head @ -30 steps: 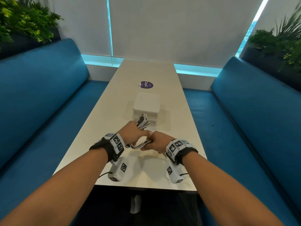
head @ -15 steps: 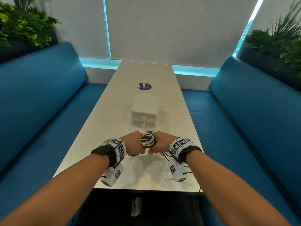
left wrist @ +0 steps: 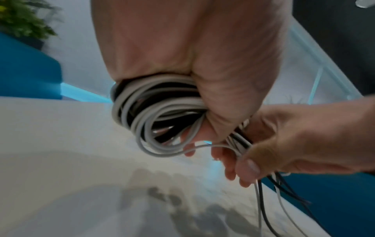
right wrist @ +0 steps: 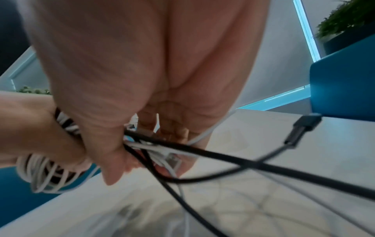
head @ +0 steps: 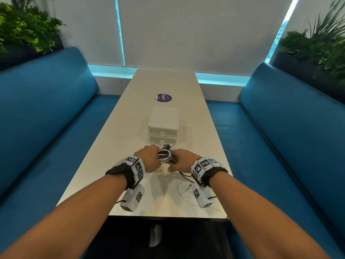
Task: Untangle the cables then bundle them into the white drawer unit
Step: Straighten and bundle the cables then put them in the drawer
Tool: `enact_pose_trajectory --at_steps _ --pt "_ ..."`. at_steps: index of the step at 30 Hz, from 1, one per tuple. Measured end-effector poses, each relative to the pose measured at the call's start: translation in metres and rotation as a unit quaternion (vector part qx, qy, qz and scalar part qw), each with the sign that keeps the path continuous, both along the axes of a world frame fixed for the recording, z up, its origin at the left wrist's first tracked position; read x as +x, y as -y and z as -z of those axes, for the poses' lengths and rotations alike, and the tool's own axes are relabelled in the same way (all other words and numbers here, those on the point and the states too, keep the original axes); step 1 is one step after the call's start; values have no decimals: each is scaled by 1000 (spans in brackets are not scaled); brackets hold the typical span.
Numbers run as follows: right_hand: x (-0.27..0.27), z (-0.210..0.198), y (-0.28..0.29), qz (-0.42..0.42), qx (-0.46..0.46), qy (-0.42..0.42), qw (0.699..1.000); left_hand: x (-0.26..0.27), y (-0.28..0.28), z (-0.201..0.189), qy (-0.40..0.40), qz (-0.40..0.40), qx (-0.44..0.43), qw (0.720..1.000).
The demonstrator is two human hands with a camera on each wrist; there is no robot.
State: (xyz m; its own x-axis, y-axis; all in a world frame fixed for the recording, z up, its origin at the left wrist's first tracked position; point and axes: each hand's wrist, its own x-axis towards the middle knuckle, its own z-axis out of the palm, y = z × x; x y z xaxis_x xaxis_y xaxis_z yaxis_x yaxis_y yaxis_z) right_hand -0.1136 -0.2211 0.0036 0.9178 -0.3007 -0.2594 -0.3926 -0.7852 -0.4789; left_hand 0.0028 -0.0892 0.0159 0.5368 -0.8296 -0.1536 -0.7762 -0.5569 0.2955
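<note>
Just in front of the white drawer unit (head: 163,126), my left hand (head: 149,157) grips the coiled cables (head: 164,154), drawn back from it since a second ago; my right hand (head: 182,160) pinches the loose tails. Bundling is nearly finished.

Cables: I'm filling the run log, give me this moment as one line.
left hand: grips cable coil | right hand: holds loose cable tails | white drawer unit: shut

The drawer unit (head: 163,124) stands in the middle of the table (head: 112,146), a sticker (head: 164,98) behind it. The cables (head: 164,154) hang before it, between both hands.
</note>
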Motion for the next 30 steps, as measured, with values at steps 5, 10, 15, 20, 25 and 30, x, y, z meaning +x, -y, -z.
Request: enact_pose_trajectory --at_steps 5,10,15,20,25,30 --pt "-6 7 -2 1 33 -7 999 1 -7 3 -41 -15 -37 998" --pt "0 14 -6 3 -23 -23 999 0 -15 2 -144 33 -52 988" --pt "2 15 -6 -11 -12 10 1000 6 -14 8 -203 -4 -40 978" --pt "3 11 -2 16 -10 39 999 6 -12 13 -298 3 -82 951" --pt "0 10 -2 30 -4 54 998 1 -3 18 -229 4 -117 966" --pt "-1 9 -4 77 18 110 991 0 -1 18 -205 -10 -134 969"
